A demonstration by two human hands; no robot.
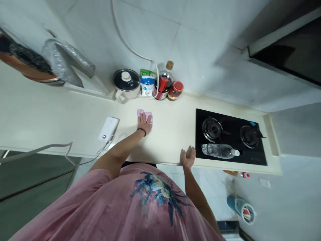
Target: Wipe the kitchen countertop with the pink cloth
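A pink cloth (149, 115) lies on the cream countertop (170, 127). My left hand (145, 125) presses down on it from above, its fingers stretched out and a dark beaded bracelet at the wrist. Part of the cloth is hidden beneath the palm. At the counter's front edge rests my right hand (188, 158), thumb apart from the fingers and nothing held. Just right of that hand is the black gas stove (232, 134), with a clear plastic bottle (218, 151) lying on its front part.
Along the wall stand a lidded electric pot (127, 85), a blue-and-white packet (147, 86), a dark sauce bottle (166, 74) and a red-lidded jar (175, 91). A white power bank (108, 128) with a cable sits at left. A bin (242, 209) is on the floor.
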